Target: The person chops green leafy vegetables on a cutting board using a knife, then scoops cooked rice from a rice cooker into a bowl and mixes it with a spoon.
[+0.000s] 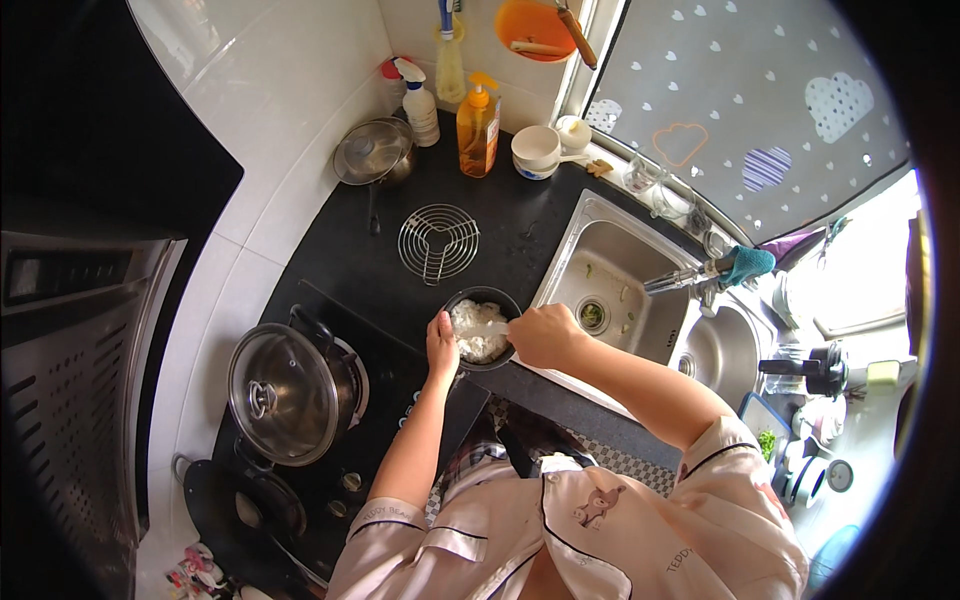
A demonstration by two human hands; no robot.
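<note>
A dark round pot (504, 300) is in front of me at the counter's front, holding what looks like white cooked rice (481, 349). My left hand (444, 346) grips the pot's left side, with the thumb up at the rim. In my right fist (549, 337) is the handle of a pale, translucent rice paddle (487, 329). Its blade lies in the rice, and my fingers hide most of the handle. A round wire trivet (439, 241) rests on the black counter just beyond the pot.
To the left, a lidded pot (289, 394) sits on the stove, with a black wok (225, 502) nearer me. A steel sink (622, 277) with green scraps is on the right. Along the back stand a lidded saucepan (375, 154), an orange pump bottle (478, 131) and stacked bowls (536, 150).
</note>
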